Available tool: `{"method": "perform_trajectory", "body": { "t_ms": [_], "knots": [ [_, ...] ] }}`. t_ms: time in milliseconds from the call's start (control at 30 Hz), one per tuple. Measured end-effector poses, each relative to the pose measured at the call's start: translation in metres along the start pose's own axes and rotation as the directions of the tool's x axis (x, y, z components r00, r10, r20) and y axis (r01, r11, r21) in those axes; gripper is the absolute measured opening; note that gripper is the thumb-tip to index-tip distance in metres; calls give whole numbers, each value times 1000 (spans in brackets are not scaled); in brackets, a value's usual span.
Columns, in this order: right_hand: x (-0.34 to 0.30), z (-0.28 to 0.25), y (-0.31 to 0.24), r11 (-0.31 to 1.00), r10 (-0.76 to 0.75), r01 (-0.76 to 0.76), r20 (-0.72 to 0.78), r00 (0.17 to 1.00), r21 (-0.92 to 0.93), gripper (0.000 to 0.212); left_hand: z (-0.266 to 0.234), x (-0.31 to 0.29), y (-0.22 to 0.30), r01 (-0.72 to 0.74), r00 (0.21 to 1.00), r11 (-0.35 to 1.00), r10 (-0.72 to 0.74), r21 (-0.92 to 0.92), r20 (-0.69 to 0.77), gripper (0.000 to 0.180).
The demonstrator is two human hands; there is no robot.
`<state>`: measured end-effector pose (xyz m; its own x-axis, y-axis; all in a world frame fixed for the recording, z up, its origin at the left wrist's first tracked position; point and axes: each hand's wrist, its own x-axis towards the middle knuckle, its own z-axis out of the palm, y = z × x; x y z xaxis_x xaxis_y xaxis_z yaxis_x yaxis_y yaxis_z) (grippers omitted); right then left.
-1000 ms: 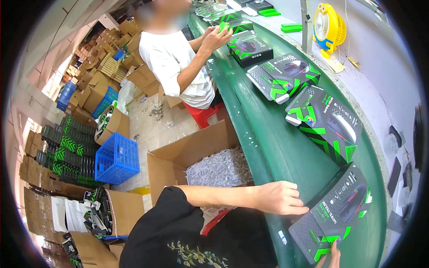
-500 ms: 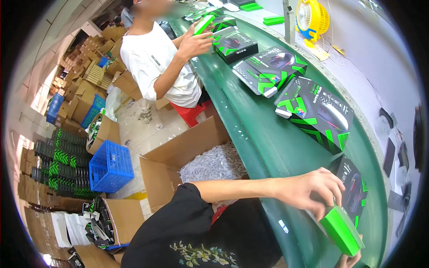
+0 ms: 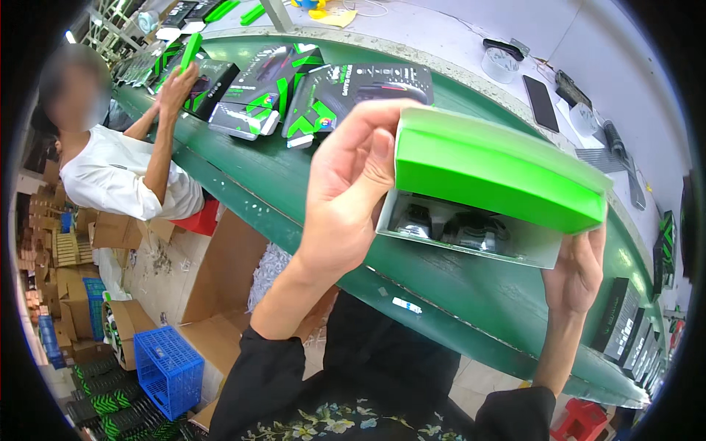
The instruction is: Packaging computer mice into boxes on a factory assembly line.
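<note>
In front of me an opened box (image 3: pixel 540 255) is held up over the belt, tilted with its opening toward me. Its bright green flap (image 3: pixel 493 173) stands lifted along the upper side. Dark, shiny items (image 3: pixel 474 229) show inside, their exact kind unclear. My left hand (image 3: pixel 349 187) grips the box's left end, thumb against the green part. At the right end my right hand (image 3: pixel 577 268) is closed around the box, its fingers partly hidden behind it. Several black and green mouse boxes lie on the belt beyond, the closest mouse box (image 3: pixel 334 99) just behind my left hand.
The green conveyor belt (image 3: pixel 412 275) runs across before me. A person in a white shirt (image 3: pixel 132 176) stands at its left, holding a green piece (image 3: pixel 191 53). A row of black boxes (image 3: pixel 625 316) lies at the right. A blue crate (image 3: pixel 169 371) and cartons occupy the floor.
The view has swung toward the right. The box has been raised before me and turned so its inside shows. Both hands now hold its ends; earlier the right hand was mostly hidden.
</note>
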<state>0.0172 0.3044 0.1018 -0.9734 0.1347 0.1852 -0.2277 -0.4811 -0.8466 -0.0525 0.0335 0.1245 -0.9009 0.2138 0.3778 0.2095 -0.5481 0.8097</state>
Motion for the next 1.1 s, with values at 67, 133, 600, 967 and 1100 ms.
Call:
{"method": "perform_trajectory", "body": {
  "t_ms": [67,133,600,967,1100],
  "knots": [
    [3,1,7,998,42,-45,56,998,53,51,-7,-4,-12,-90,995,996,91,-23,51,30],
    [10,1,4,1000,7,-1,324,946,-19,48,-12,0,-17,-99,976,995,102,-27,193,21],
    [20,-9,-13,952,14,131,468,884,-276,37,-28,4,-28,-348,905,907,259,236,338,18],
    [6,7,-39,417,30,370,419,907,-830,51,-30,-8,-15,-327,876,911,193,250,442,16],
    [7,7,-45,181,-4,569,578,816,-802,45,-24,-5,-18,-405,871,840,236,361,430,29]
  ]
}}
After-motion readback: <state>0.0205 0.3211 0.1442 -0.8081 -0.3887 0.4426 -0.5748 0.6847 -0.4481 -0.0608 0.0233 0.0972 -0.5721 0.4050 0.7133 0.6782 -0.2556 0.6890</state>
